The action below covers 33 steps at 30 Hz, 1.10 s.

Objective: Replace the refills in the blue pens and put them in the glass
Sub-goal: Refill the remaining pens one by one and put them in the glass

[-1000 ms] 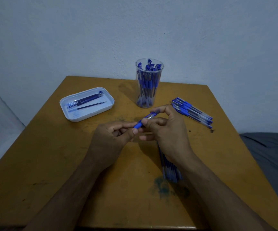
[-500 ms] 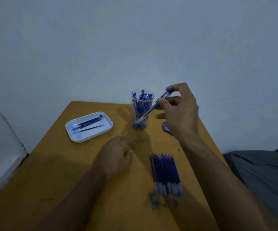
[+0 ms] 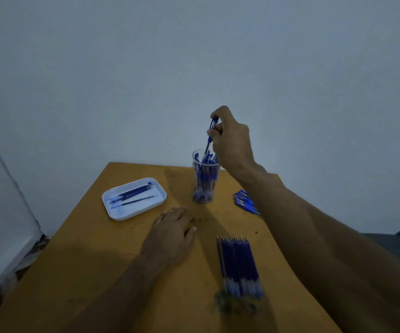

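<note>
Right hand (image 3: pixel 231 143) raised above the glass (image 3: pixel 205 179), grip closed on a blue pen (image 3: pixel 210 135): fingers curled round the upper barrel, cap end up, tip pointing down into the mouth of the glass. Pen nearly upright, leaning slightly, its lower end just at rim level among the pens already standing there. Glass clear, packed with blue pens, standing near the far edge of the tabletop (image 3: pixel 93 260). Left hand (image 3: pixel 172 233) flat, palm down, on the wood in front of the glass, fingers relaxed and spread, holding nothing. White tray (image 3: pixel 112 211) to the left of the glass, with a few dark refills and pen parts lying inside. Row of blue refills (image 3: pixel 238 265) laid side by side on the near right, tips toward the far side, well apart from the left hand. Small cluster of blue pens (image 3: pixel 244 201) right of the glass, partly hidden behind the right forearm. Dark smudge on the wood at the near end of the refills.
</note>
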Motion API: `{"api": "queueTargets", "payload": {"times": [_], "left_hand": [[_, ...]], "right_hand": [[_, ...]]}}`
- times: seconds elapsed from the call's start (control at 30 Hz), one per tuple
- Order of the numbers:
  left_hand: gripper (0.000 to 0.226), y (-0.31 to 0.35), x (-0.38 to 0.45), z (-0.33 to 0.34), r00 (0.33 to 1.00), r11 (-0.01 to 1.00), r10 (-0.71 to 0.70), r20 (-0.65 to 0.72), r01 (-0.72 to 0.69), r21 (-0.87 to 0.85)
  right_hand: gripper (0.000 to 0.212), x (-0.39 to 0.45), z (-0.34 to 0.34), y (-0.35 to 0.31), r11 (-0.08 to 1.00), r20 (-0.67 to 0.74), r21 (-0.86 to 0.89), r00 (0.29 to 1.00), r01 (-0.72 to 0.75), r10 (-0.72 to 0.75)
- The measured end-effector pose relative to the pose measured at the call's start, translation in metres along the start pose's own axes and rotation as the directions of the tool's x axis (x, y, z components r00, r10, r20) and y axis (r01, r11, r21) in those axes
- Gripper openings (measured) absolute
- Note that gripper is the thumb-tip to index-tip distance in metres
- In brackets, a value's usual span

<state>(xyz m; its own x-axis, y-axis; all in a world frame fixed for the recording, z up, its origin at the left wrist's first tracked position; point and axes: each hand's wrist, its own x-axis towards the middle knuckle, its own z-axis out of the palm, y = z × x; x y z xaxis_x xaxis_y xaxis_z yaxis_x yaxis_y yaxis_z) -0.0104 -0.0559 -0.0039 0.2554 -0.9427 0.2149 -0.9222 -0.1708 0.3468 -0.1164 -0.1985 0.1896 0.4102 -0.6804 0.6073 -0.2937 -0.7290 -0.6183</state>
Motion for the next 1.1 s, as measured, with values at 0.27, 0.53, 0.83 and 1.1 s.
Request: {"api": "queueTargets", "payload": {"times": [0.27,0.53,0.83,1.1], "left_hand": [[0.051,0.001,0.0,-0.001,1.0,1.0,0.002,0.005,-0.002,0.018],[0.05,0.0,0.0,-0.001,1.0,0.999,0.005,0.012,-0.005,0.033],[0.05,0.002,0.001,-0.004,1.0,0.999,-0.003,0.021,0.002,0.033],[0.051,0.003,0.002,-0.004,0.999,0.999,-0.015,0.031,0.014,0.034]], "right_hand": [[0.018,0.001,0.032,0.043,0.962,0.098,-0.268,0.992,-0.046,0.075],[0.019,0.001,0.041,0.073,0.925,0.151,-0.367,0.974,-0.101,0.166],[0.011,-0.069,0.0,0.116,0.777,0.049,-0.549,0.916,-0.308,0.397],[0.018,-0.121,0.001,0.152,0.704,0.129,-0.66,0.884,-0.262,0.45]]}}
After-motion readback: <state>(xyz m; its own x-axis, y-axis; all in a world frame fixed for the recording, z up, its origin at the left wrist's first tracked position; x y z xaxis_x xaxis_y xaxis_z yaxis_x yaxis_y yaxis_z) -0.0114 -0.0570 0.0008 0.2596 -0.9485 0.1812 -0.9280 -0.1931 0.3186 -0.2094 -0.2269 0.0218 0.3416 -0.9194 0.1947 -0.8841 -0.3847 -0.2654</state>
